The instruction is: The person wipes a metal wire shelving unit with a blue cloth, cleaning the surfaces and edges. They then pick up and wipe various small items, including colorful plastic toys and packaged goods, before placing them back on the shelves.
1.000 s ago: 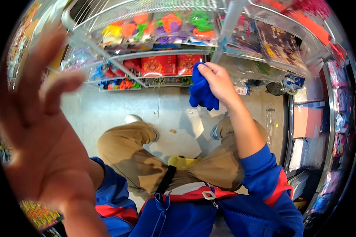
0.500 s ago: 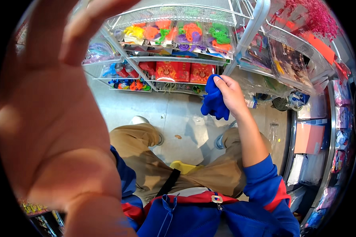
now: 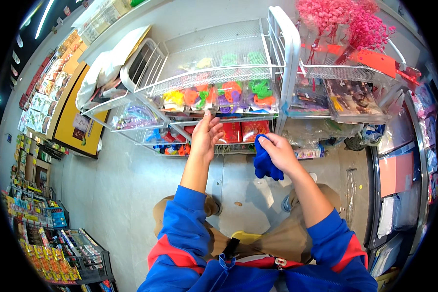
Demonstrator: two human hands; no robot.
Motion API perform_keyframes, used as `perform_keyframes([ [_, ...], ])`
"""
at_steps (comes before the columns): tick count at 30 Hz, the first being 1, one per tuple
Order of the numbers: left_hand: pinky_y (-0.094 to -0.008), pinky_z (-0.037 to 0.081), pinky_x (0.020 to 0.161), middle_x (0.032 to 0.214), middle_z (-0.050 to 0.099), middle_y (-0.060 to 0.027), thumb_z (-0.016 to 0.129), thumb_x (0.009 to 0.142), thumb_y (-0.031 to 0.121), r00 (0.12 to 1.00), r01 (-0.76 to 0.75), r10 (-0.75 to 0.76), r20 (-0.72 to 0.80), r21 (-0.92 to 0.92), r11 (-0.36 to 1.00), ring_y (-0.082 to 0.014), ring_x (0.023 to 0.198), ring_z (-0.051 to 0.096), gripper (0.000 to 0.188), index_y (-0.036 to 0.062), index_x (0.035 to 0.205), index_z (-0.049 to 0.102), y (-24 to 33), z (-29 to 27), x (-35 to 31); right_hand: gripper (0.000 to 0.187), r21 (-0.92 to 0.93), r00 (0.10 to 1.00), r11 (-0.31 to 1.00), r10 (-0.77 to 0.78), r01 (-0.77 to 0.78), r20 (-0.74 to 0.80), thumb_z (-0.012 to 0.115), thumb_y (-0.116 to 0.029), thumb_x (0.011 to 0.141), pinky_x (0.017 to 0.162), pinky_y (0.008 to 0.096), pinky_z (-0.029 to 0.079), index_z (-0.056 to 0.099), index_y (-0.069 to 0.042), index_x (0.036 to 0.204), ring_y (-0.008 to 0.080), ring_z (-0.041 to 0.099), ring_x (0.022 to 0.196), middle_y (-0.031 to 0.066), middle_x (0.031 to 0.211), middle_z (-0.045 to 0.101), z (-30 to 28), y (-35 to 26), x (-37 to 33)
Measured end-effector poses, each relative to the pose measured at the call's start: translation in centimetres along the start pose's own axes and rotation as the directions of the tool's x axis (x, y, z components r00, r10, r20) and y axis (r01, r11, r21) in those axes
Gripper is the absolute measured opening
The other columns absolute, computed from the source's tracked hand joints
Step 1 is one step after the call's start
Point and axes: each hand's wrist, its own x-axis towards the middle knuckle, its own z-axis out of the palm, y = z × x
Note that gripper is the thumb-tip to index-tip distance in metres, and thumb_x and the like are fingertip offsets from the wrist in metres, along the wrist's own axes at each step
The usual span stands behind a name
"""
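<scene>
My right hand (image 3: 280, 155) is closed on a bunched blue cloth (image 3: 266, 163). The cloth hangs in soft folds below my thumb and fingers, over the floor in front of my knees. To its left, my left hand (image 3: 207, 137) reaches forward with the palm turned up and fingers apart, holding nothing. Its fingertips are close to the front of a white wire rack (image 3: 155, 90). On that rack lie clear packets of bright orange, green, purple and yellow pieces (image 3: 231, 92). Red boxes (image 3: 231, 132) stand on the level below, partly behind my left hand.
Pink dried flowers (image 3: 336, 19) and wrapped packets (image 3: 355, 100) fill the rack's right part. A dark shelf with flat packages (image 3: 396, 170) stands close on my right. On the left are a yellow-sided counter (image 3: 78, 112) and a stand of small goods (image 3: 58, 258). My knees frame the grey floor (image 3: 126, 190).
My left hand has moved from close before the camera out toward the rack. My view has tilted up, showing more of the room. The blue cloth stays in my right hand.
</scene>
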Motion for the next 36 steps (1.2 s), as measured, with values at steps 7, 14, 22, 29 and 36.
perform_keyframes([
  [7,-0.0401,0.041,0.091,0.112,0.056,-0.0043,0.058,0.092,0.039,0.993,0.122,-0.119,0.027,-0.199,0.972,-0.0215,0.103,0.053,0.038,0.0167,0.123,0.053,0.3,2.7,2.9,0.029,0.008,1.000,1.000,0.015,-0.015,0.004,0.053,-0.031,0.097,0.044,0.0284,0.044,0.056,-0.006,0.084,0.0109,0.053,0.045,0.0030,0.062,0.058,-0.2,-0.1,0.0],
  [14,-0.0300,0.044,0.076,0.109,0.063,-0.0002,0.055,0.095,0.033,0.998,0.056,-0.058,-0.031,-0.069,0.996,-0.0146,0.099,0.058,0.029,0.0184,0.120,0.060,0.7,2.6,3.3,0.030,0.024,0.996,0.997,0.072,-0.073,0.043,0.049,-0.031,0.098,0.028,0.0304,0.034,0.056,-0.005,0.085,0.0153,0.049,0.032,0.0055,0.057,0.058,0.2,-0.8,0.0],
  [22,-0.0289,0.050,0.067,0.093,0.065,-0.0043,0.056,0.096,0.024,0.998,-0.018,0.010,-0.059,-0.126,0.992,-0.0149,0.081,0.062,0.017,0.0081,0.103,0.057,-0.3,2.6,1.3,0.033,-0.201,0.996,0.978,0.067,-0.053,0.067,0.054,-0.033,0.094,0.053,0.0369,0.046,0.060,-0.002,0.085,0.0221,0.060,0.055,0.0119,0.068,0.063,-0.8,-1.3,-0.7],
  [29,-0.0355,0.054,0.081,0.103,0.065,-0.0096,0.054,0.097,0.022,0.996,-0.086,0.084,-0.020,-0.145,0.986,-0.0208,0.091,0.064,0.024,0.0020,0.111,0.056,-1.3,1.6,-2.3,0.033,-0.330,0.991,0.944,0.030,0.016,0.132,0.056,-0.034,0.091,0.065,0.0392,0.048,0.062,-0.002,0.088,0.0292,0.063,0.070,0.0165,0.077,0.064,0.3,-0.4,-1.1],
  [36,-0.0314,0.053,0.074,0.101,0.066,-0.0071,0.058,0.095,0.017,0.984,-0.153,0.130,-0.120,-0.206,0.966,-0.0167,0.087,0.064,0.015,0.0035,0.102,0.056,-2.0,2.0,-5.5,0.033,-0.394,0.985,0.919,0.051,0.018,0.164,0.056,-0.033,0.091,0.068,0.0412,0.048,0.063,-0.001,0.090,0.0325,0.063,0.074,0.0181,0.080,0.065,0.2,0.1,-1.1],
])
